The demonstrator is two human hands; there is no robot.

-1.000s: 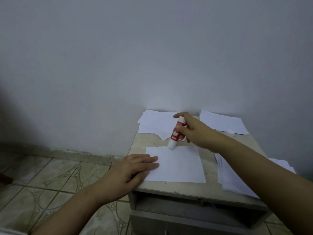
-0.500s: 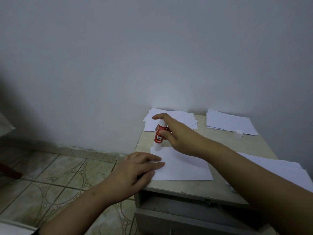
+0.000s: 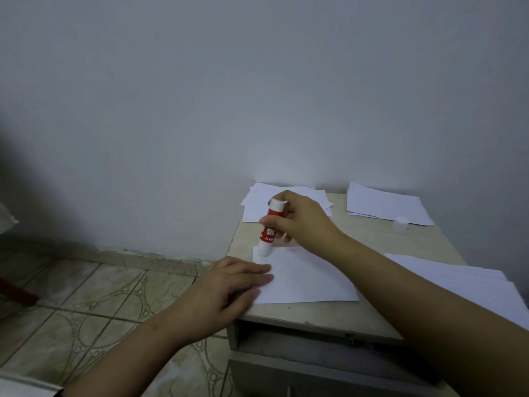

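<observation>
The right grip point(image 3: 300, 222) is curled round a red-and-white glue stick point(image 3: 270, 228), thumb and fingers wrapped about its red middle. The stick stands nearly upright, its top leaning slightly to the right. Its white lower end touches the far left corner of a white sheet of paper point(image 3: 309, 279). That sheet lies flat near the front edge of the small beige counter point(image 3: 372, 239).

The left grip point(image 3: 226, 287) holds nothing. Its fingers lie straight and flat, pressing on the sheet's left edge, with the palm hanging over the counter's left side.

A small translucent cap point(image 3: 400, 224) stands on the counter towards the back right, well apart from the stick. It is just beside a stack of white sheets point(image 3: 383, 206) against the wall. Another loose stack point(image 3: 257, 204) lies at the back left, partly behind the right grip. A larger pile of paper point(image 3: 463, 285) overhangs the right side of the counter. Below the counter top is a dark recess point(image 3: 300, 339). Patterned floor tiles point(image 3: 100, 296) spread out to the left.
</observation>
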